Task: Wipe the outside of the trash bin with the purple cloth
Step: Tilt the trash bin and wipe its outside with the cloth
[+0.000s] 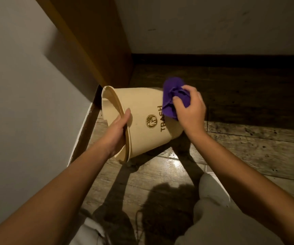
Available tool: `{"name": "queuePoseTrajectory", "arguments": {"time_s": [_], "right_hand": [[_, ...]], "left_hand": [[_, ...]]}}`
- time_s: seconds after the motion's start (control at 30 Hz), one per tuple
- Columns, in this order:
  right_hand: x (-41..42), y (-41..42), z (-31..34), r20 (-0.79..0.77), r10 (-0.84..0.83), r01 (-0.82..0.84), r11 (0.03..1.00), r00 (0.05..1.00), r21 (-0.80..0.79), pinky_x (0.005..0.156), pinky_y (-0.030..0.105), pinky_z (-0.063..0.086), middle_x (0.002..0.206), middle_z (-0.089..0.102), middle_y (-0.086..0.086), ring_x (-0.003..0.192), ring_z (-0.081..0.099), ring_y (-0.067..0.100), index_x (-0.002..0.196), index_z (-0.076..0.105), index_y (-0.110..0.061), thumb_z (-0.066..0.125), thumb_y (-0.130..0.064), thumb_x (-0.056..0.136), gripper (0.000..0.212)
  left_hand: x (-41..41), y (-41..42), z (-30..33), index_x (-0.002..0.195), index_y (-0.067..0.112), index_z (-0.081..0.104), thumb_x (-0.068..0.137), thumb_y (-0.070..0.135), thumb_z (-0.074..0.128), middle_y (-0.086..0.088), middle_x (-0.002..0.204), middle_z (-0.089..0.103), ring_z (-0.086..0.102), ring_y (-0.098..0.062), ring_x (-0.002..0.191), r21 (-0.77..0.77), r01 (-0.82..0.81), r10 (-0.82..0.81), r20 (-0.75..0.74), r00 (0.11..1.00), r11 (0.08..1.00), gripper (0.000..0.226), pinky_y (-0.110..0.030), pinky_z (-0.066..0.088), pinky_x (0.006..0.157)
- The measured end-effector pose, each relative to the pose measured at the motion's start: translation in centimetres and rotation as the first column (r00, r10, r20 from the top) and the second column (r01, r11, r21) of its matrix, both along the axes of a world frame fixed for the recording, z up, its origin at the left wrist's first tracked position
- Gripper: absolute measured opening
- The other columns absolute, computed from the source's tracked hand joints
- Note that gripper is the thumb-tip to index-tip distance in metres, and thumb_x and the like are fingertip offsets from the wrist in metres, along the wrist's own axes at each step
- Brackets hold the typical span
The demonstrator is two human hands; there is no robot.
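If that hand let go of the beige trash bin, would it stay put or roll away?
The trash bin lies tipped on its round, tapered side, so it would probably rock or roll in a curve. It is likely light: the left hand steadies it by the rim alone. Its wall seems stiff, keeping shape under the purple cloth that the right hand presses on.

Left hand point(119, 129) grip clamped, thumb extended; right hand point(190, 106) grip fisted, both arms outstretched.

Both forearms bare, no sleeves in view; light grey trousers point(218, 218) covered the knees below the grip.
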State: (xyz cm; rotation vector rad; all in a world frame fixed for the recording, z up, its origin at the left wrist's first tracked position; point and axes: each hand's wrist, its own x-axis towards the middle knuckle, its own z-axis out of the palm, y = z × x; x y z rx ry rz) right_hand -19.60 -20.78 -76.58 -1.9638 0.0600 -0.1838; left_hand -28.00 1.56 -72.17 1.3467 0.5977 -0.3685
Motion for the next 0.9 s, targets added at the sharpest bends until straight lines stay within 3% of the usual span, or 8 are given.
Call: {"name": "queuePoseTrajectory", "arguments": {"time_s": [0.07,0.13,0.27,0.37,0.47,0.6,0.73,0.9], "right_hand": [[-0.9,2.2,2.3,0.133,0.135,-0.130,0.991,0.982,-0.042,0.083,0.006,0.034,0.111,0.055,-0.009,0.095,0.051,0.001,0.124,0.061,-0.024,0.063,-0.040,0.090,0.038],[-3.1,5.0,2.8,0.194,0.275,-0.256,0.959,0.942,-0.118,0.094,0.010,0.033,0.116,0.057,-0.004,0.109,0.049,0.010,0.126,0.059,-0.022,0.058,-0.045,0.090,0.042],[-6.8,7.7,-0.8,0.128,0.482,-0.403,0.829,0.867,-0.388,0.122,0.051,0.024,0.162,0.036,0.010,0.152,0.029,0.029,0.156,0.037,-0.032,0.047,-0.053,0.101,0.060],[-5.4,5.7,-4.0,0.128,0.456,-0.343,0.801,0.881,-0.490,0.123,0.056,0.022,0.164,0.035,0.011,0.152,0.029,0.032,0.155,0.037,-0.034,0.043,-0.055,0.101,0.058],[-3.4,3.1,-6.0,0.007,0.233,-0.204,0.866,0.973,-0.456,0.115,0.058,0.035,0.158,0.041,0.011,0.145,0.038,0.033,0.150,0.038,-0.034,0.043,-0.055,0.102,0.053],[-1.6,-0.2,-8.0,-0.197,0.055,-0.134,0.900,0.979,-0.416,0.096,0.046,0.052,0.152,0.047,0.014,0.130,0.054,0.034,0.155,0.033,-0.028,0.036,-0.058,0.104,0.060],[-0.4,-3.2,-8.7,-0.336,-0.038,-0.115,0.898,0.941,-0.425,0.081,0.038,0.047,0.132,0.060,0.017,0.111,0.063,0.037,0.153,0.041,-0.023,0.041,-0.048,0.107,0.053],[-0.1,-1.8,-3.7,-0.115,0.016,-0.050,0.952,0.993,-0.301,0.072,0.019,0.038,0.123,0.060,0.004,0.094,0.054,0.013,0.141,0.053,-0.026,0.054,-0.046,0.102,0.044]], "left_hand": [[0.2,-0.9,0.3,0.138,0.028,0.058,0.104,0.056,0.043,-0.004,0.121,0.079,0.074,-0.027,0.112,-0.021,-0.086,0.086,0.007,0.996,0.996,0.047,-0.051,0.056,0.099],[0.5,-1.4,0.7,0.130,0.023,0.066,0.105,0.060,0.036,-0.008,0.116,0.081,0.077,-0.025,0.106,-0.080,-0.168,0.170,0.011,0.985,0.983,0.054,-0.045,0.063,0.090],[0.9,-1.3,0.3,0.128,0.018,0.070,0.102,0.068,0.030,-0.012,0.120,0.079,0.076,-0.026,0.109,-0.178,-0.252,0.249,-0.040,0.968,0.951,0.069,-0.040,0.064,0.083],[0.4,-0.8,-0.2,0.115,0.028,0.071,0.102,0.068,0.032,-0.012,0.112,0.081,0.079,-0.028,0.100,-0.149,-0.262,0.253,-0.077,0.964,0.954,0.057,-0.043,0.066,0.074],[0.0,-0.1,-0.5,0.112,0.031,0.066,0.101,0.067,0.038,-0.011,0.108,0.082,0.079,-0.031,0.099,-0.139,-0.276,0.264,-0.094,0.960,0.951,0.047,-0.047,0.066,0.072],[0.4,0.6,-0.8,0.113,0.025,0.065,0.101,0.066,0.040,-0.011,0.102,0.083,0.081,-0.029,0.093,-0.073,-0.273,0.267,-0.085,0.960,0.959,0.049,-0.043,0.066,0.065],[0.8,1.5,-0.6,0.111,0.028,0.065,0.102,0.066,0.039,-0.008,0.097,0.084,0.081,-0.027,0.087,-0.012,-0.258,0.255,-0.104,0.961,0.966,0.047,-0.040,0.065,0.060],[1.0,1.6,-0.7,0.122,0.023,0.060,0.101,0.046,0.056,-0.009,0.103,0.083,0.081,-0.025,0.091,-0.073,-0.224,0.218,-0.081,0.972,0.972,0.032,-0.038,0.065,0.063]]}}
